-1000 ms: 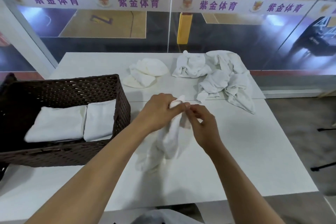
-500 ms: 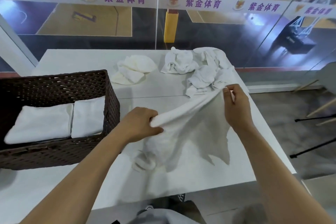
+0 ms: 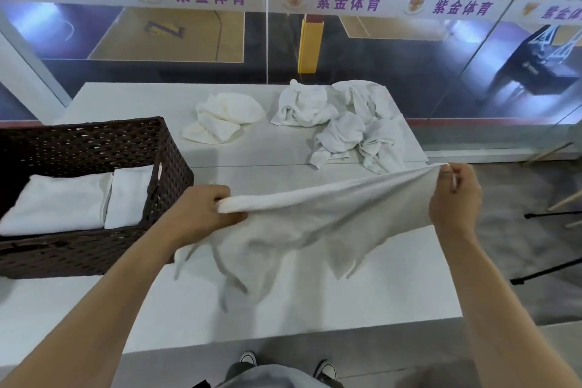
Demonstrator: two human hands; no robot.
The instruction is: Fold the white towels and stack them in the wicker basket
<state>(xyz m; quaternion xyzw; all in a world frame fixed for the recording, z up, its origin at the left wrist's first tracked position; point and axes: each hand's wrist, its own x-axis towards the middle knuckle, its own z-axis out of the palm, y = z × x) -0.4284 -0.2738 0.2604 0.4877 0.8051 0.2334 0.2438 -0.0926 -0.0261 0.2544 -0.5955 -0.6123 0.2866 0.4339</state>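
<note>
Fingers of left hand [image 3: 201, 214] and right hand [image 3: 455, 195] each pinch one end of the top edge of the white towel [image 3: 330, 217], stretched taut left-to-right above the table [image 3: 378, 293], lower part trailing on it; wicker basket [image 3: 171, 173] lies left, nearer the left hand.

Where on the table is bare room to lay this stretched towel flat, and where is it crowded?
The near half of the table is bare, from the wicker basket to the right edge, under the towel held by left hand and right hand. The far left corner behind the basket is bare too. Far centre and right are crowded with crumpled towels.
</note>
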